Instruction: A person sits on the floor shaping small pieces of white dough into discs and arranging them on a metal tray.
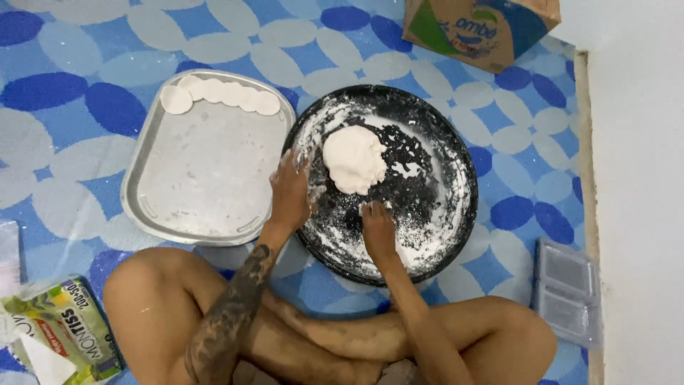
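— Underfoot? A floor mat [85,93] patterned in blue, pale grey ovals and dark blue petals, running to a white wall at the right edge.

— And in the middle?

— A round black tray [456,142], dusted all over with white flour, lying flat on the mat. On it, left of centre, a lump of white dough [354,158], soft and irregular.

— Hands?

— Left hand [291,194] floured, resting on the tray's left side, fingers [303,165] spread loosely and reaching up beside the dough, just at its left edge; whether touching or not, cannot tell. Right hand [377,228] pressed palm down on the floured tray just below the dough, fingers extended flat, gripping nothing. Left forearm tattooed. Bare crossed legs at the bottom of the view.

— Beside the black tray?

— A rectangular metal tray [206,178] with rounded corners, touching or nearly touching the black one on its left. Along its top rim, a row of flat white dough discs [221,93], overlapping one another in a gentle arc; the rest of that tray bare metal.

— Further out?

— A cardboard box [481,28] at the top, tilted, partly out of frame. A clear plastic container [566,289] on the mat at lower right, near the wall. A green and yellow packet [64,331] at lower left, beside the knee.
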